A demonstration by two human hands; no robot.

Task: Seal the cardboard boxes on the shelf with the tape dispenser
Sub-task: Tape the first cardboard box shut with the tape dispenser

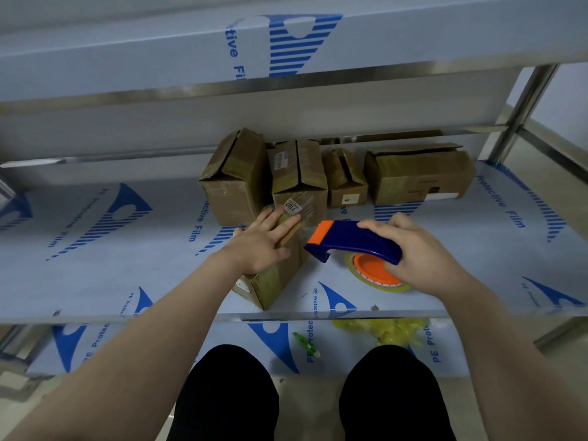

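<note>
Box sealing at a film-covered steel shelf (95, 275), middle tier.

Faces a back row of four cardboard boxes: wide box (420, 176) at the right, tall box (234, 183) at the left, labelled box (299, 183) beside it, small box (346, 183) between; steadies a front box (276, 281), askew near the shelf edge just before the labelled one, with the left hand (261, 243), fingers straight and flat on its top; grips the blue tape dispenser (356, 240) in the right hand (423, 249), fingers curled over the handle, orange blade end just beside the front box, contact unclear; shows crumpled yellow plastic (391, 329) and a small green item (307, 343) on the tier below.
</note>
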